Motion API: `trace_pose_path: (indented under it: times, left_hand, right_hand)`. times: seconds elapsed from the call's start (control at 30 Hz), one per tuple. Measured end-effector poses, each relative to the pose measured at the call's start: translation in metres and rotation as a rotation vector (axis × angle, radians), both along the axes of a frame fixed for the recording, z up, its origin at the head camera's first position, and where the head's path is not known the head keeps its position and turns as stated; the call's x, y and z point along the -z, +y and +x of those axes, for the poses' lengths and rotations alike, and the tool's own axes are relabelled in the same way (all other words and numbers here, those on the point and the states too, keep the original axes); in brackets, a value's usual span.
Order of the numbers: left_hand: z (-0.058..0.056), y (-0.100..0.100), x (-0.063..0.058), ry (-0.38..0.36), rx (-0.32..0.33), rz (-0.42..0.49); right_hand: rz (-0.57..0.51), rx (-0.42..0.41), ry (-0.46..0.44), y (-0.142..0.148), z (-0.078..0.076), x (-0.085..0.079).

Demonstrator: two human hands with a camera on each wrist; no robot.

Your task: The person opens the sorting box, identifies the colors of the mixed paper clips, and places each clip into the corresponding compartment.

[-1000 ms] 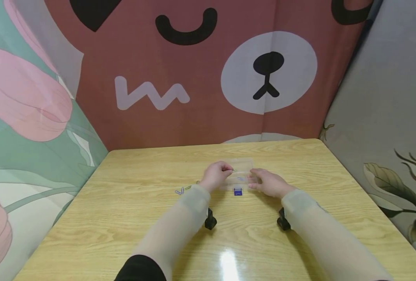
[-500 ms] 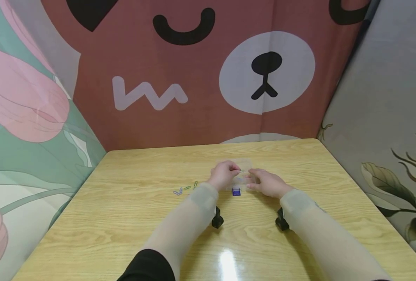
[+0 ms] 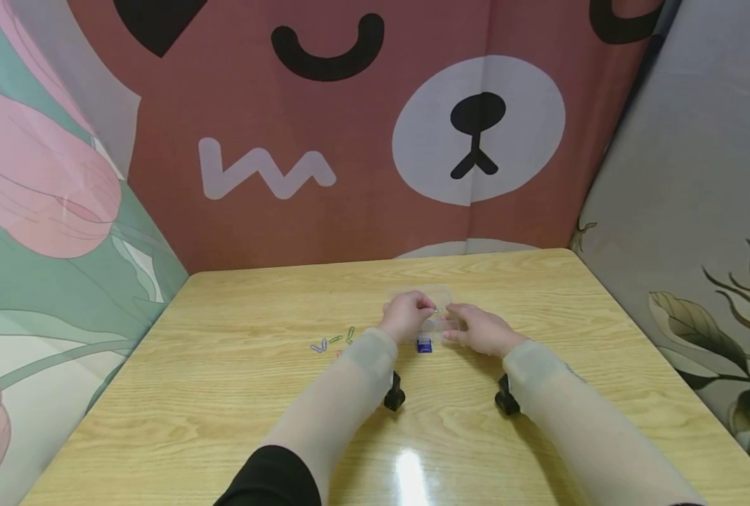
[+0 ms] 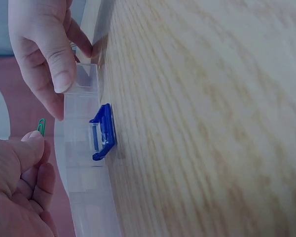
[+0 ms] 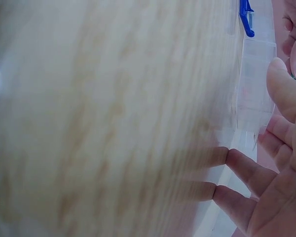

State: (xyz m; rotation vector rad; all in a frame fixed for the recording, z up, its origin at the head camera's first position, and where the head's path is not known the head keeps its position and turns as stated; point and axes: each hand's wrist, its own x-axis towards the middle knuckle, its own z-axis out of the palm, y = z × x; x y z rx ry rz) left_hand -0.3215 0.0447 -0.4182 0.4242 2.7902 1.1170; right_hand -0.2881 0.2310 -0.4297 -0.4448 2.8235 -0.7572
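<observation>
Between thumb and fingertip my left hand point(image 3: 406, 316) pinches a green paper clip point(image 4: 41, 126), which sticks out above a clear plastic box point(image 4: 86, 170). On the box's near side is a blue latch point(image 4: 103, 132). At the box's right end is my right hand point(image 3: 485, 330), its thumb and forefinger near the top edge. Two spread fingers point(image 5: 246, 170) of that hand touch the tabletop beside the box. Part of the box is hidden behind the left hand in the head view.
Loose paper clips lie left of the box: purple ones point(image 3: 319, 346), green ones point(image 3: 351, 333) and a reddish one point(image 3: 339, 354) partly behind the left sleeve. The wooden table point(image 3: 223, 379) ends at a printed cloth backdrop point(image 3: 349, 225).
My left hand has moved right over the box with the green paper clip, uncovering more loose clips on the table. The right hand has stayed at the box's end.
</observation>
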Motion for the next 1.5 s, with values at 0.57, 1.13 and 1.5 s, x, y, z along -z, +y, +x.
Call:
trace_pose_path:
  times: [0.57, 1.13, 1.5]
  left_hand:
    - [-0.008, -0.021, 0.006, 0.058, -0.085, -0.074]
    - [-0.011, -0.032, 0.009, 0.049, -0.089, -0.100]
    - [-0.009, -0.055, 0.006, 0.062, -0.089, -0.068]
  right_hand:
    - [0.022, 0.012, 0.001, -0.002, -0.002, -0.002]
    - [0.023, 0.025, -0.012, -0.003, -0.001, -0.001]
    - [0.011, 0.020, -0.011, -0.001, 0.002, -0.001]
